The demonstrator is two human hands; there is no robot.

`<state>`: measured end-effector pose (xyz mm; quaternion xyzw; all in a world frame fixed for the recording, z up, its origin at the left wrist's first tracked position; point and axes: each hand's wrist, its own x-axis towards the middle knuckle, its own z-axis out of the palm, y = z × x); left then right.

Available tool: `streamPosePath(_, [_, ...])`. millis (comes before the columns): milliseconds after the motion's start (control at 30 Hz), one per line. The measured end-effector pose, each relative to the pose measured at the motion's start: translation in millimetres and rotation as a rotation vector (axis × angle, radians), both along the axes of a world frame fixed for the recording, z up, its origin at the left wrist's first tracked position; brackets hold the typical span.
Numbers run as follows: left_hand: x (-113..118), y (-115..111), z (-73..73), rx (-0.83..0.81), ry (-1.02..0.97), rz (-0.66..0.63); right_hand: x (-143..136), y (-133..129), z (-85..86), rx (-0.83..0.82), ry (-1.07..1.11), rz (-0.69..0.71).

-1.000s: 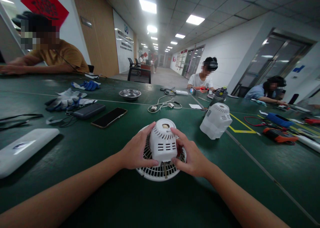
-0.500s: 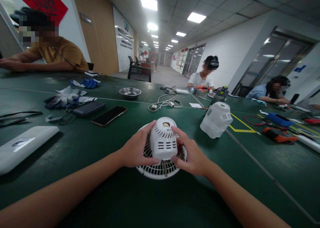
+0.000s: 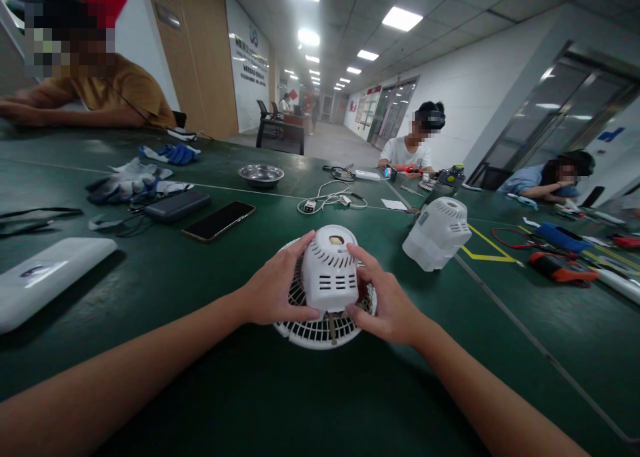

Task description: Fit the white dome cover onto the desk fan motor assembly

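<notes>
A white vented plastic housing (image 3: 331,273) stands over a round white grille (image 3: 313,339) on the green table, with an opening in its top. My left hand (image 3: 277,283) grips the housing's left side, thumb low at the front and fingers up along the edge. On the opposite side, my right hand (image 3: 383,300) holds it with the thumb near the lower front corner and a finger by the top. A metal piece (image 3: 333,329) shows below the housing's front edge. What lies inside the housing is hidden.
Right of the grille stands another white housing (image 3: 437,233). A phone (image 3: 219,221), dark power bank (image 3: 177,205), gloves (image 3: 127,181), metal bowl (image 3: 261,175) and white cable (image 3: 330,200) lie beyond. An orange meter (image 3: 563,268) is at right; several people sit around the table.
The view has shifted slightly, so the table objects appear a little higher. Both hands keep their hold on the housing, with little visible change in its position over the grille.
</notes>
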<state>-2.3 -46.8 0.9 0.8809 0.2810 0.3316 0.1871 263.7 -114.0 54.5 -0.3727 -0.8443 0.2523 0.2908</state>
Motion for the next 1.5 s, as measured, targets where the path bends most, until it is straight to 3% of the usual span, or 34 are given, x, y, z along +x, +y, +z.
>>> streamPosePath(1067, [0.4, -2.9, 3.3, -0.033, 0.015, 0.002, -0.6, -0.5, 0.7, -0.001, 0.003, 0.001])
streamPosePath(1500, [-0.1, 0.9, -3.0, 0.001, -0.013, 0.000, 0.0, -0.3, 0.1, 0.024, 0.012, 0.001])
